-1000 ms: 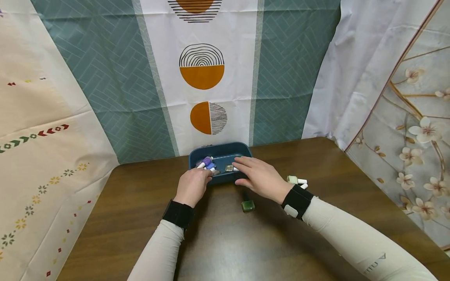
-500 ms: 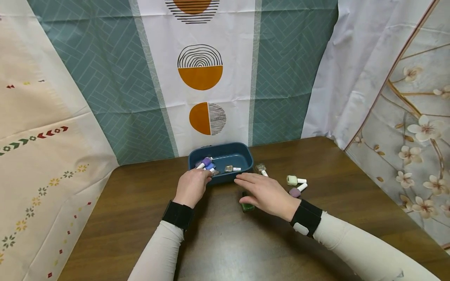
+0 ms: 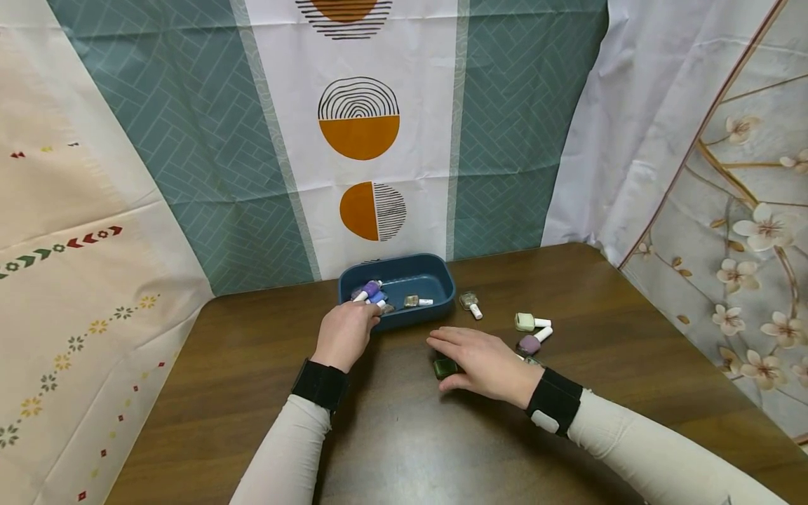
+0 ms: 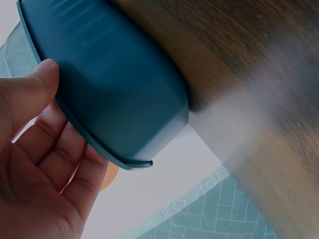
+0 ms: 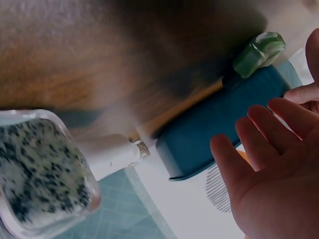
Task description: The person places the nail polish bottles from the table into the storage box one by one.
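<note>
My left hand (image 3: 344,335) grips the rim of a dark blue plastic bin (image 3: 413,320) at its near left; in the left wrist view its thumb lies on the outer wall (image 4: 119,79) and the fingers are on the inner side. Inside the bin lie a purple nail polish bottle (image 3: 371,288), a blue one (image 3: 377,297) and a clear one (image 3: 411,301). My right hand (image 3: 489,366) is held over the table, fingers extended and holding nothing, beside a green nail polish bottle (image 3: 445,369). The hand partly hides that bottle in the head view.
Right of the bin lie a clear glitter bottle (image 3: 469,301), a pale green bottle (image 3: 524,322) and a mauve bottle (image 3: 529,344). A black-speckled bottle (image 5: 42,169) with a white cap is close in the right wrist view. Patterned curtains (image 3: 517,140) border the wooden table (image 3: 252,393).
My right hand has drawn back from the bin, toward the near right, down beside the green bottle, uncovering the clear bottles. My left hand stays on the bin's rim.
</note>
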Demonstrator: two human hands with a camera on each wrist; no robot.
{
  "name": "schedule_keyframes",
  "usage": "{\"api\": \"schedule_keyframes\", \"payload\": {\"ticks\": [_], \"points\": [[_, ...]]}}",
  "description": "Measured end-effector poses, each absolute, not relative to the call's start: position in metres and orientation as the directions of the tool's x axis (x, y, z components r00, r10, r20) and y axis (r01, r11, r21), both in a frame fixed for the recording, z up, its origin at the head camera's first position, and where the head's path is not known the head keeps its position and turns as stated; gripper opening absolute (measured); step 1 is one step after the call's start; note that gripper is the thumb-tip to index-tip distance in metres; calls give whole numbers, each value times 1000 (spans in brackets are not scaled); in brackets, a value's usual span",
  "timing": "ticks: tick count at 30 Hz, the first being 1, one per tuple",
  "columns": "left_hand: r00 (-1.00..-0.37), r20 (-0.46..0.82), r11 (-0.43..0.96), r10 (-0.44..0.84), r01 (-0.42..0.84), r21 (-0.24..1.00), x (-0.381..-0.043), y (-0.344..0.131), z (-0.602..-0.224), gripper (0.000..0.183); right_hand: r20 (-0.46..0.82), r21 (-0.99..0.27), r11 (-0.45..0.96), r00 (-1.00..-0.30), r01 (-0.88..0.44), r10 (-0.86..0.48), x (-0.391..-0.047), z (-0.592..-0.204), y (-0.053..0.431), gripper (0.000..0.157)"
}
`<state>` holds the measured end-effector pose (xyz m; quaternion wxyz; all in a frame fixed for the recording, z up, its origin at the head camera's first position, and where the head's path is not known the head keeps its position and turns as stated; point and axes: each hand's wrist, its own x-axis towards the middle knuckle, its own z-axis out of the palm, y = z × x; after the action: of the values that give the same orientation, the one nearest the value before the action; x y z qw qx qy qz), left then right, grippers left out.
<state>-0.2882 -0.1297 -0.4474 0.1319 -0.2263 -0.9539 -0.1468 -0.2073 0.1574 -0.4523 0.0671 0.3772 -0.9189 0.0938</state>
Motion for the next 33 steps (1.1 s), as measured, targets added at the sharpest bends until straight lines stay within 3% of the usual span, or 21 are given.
{"api": "schedule_keyframes", "payload": {"ticks": [11,33], "points": [[-830,384,846,405,499,185,-286,-129,-445,8,151,-126,705,-716,-698,-682,-207,-457,159,84],[-835,370,849,408,496,182,-287,-130,-448,7,129,-127,745,-756,-655,-642,-210,-466,157,74]]}}
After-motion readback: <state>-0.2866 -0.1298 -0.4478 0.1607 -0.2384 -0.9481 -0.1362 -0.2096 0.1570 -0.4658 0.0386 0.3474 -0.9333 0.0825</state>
